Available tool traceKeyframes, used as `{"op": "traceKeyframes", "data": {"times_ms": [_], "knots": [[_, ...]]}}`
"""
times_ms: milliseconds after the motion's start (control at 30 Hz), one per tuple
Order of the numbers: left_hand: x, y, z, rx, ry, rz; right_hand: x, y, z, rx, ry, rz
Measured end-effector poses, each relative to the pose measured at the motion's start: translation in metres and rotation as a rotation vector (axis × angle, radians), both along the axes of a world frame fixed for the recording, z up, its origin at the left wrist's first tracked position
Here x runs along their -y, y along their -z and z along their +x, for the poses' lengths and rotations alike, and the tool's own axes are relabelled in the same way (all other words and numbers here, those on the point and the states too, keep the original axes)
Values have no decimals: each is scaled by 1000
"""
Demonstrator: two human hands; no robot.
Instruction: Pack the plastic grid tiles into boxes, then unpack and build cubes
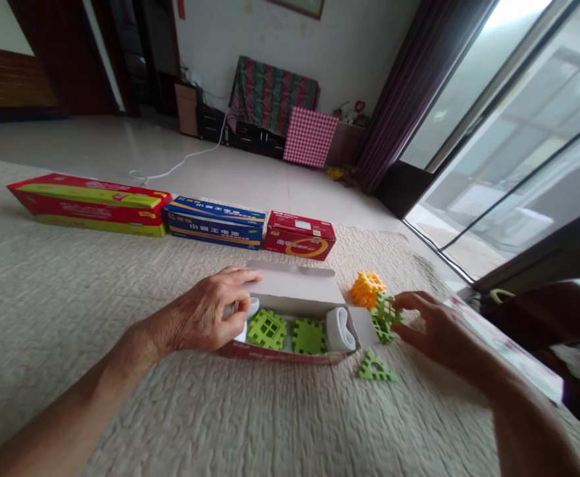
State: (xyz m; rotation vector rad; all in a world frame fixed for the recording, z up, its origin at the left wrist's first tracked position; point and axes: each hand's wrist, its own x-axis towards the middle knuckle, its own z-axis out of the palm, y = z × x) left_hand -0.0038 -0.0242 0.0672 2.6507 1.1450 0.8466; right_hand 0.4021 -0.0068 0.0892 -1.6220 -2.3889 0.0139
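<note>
An open red and white carton [297, 289] lies on a beige textured cloth [81, 318]. Inside it are two light green lattice tiles [267, 328] and white rolled pieces at each end. My left hand [205, 311] grips the carton's left end, fingers curled over the rim. My right hand [436, 331] pinches a darker green lattice piece [386, 311] just right of the carton. An orange lattice cube [367, 289] sits behind that piece. A green triangular tile [376, 368] lies flat in front of it.
Three closed boxes stand in a row at the back of the cloth: a long red and yellow one [91, 204], a blue one [215, 222], a small red one [298, 235]. A printed sheet [508, 348] lies at right. Tiled floor and glass doors lie beyond.
</note>
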Motion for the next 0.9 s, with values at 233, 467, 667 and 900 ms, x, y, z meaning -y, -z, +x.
{"op": "traceKeyframes", "data": {"times_ms": [233,467,667,900], "knots": [[1,-3,-1,9,-14,-20,29,-37,-100,-190,-284,-69],[0,1,-2,39,-39,-34,33,-28,-164,-169,-356,-228],[0,3,-1,66,-42,-21,34,-25,-176,-135,-297,-234],[0,3,-1,79,-32,-10,30,-23,-168,-249,-333,-132]]}}
